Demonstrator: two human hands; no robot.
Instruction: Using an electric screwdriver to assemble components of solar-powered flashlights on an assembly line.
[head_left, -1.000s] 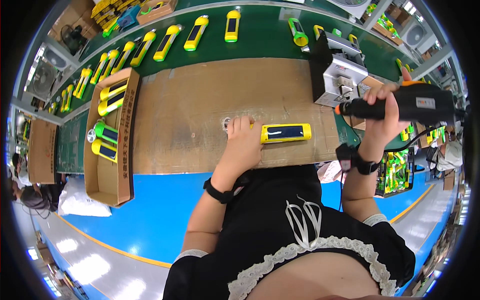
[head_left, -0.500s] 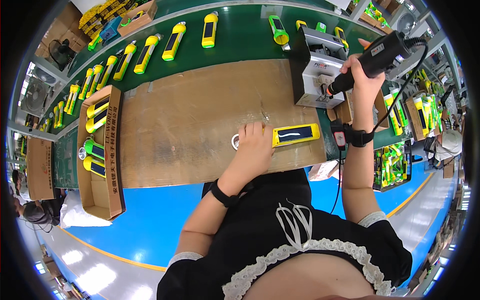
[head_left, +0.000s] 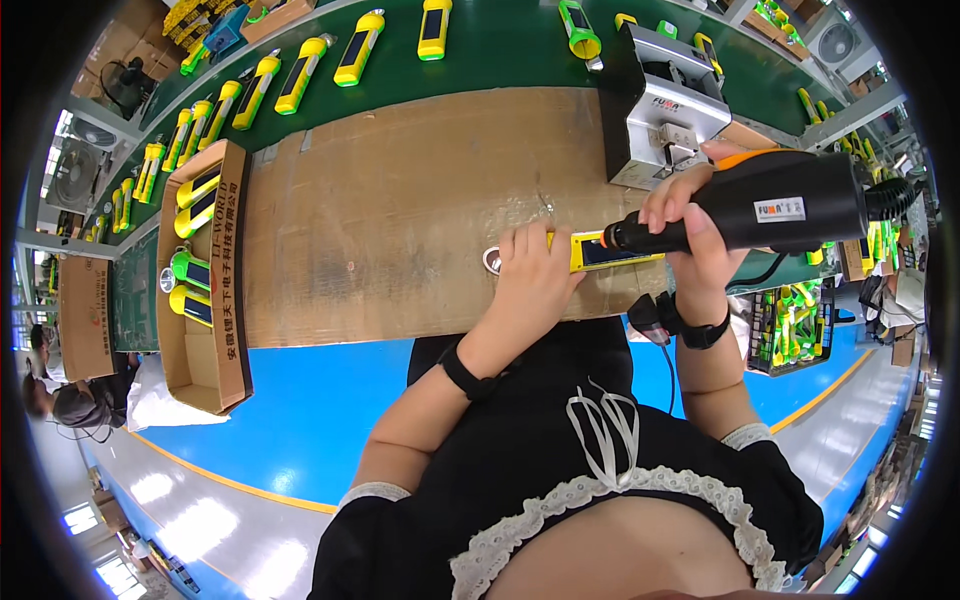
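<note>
Head view. Left hand (head_left: 537, 272): closed over the head end of a yellow flashlight (head_left: 610, 254), its lens end showing at the fingers. Flashlight: one, dark panel upward, lying crosswise on a cardboard sheet (head_left: 400, 200), near its right end. Right hand (head_left: 698, 225): wrapped around a black power screwdriver (head_left: 770, 205), nose pointing left over the flashlight; contact at the tip, cannot tell. Open carton (head_left: 232, 300), at left: four flashlights inside, yellow and green. Silver-and-black machine (head_left: 668, 115): behind the right hand. Black crate (head_left: 758, 345), lower right: green and yellow parts.
</note>
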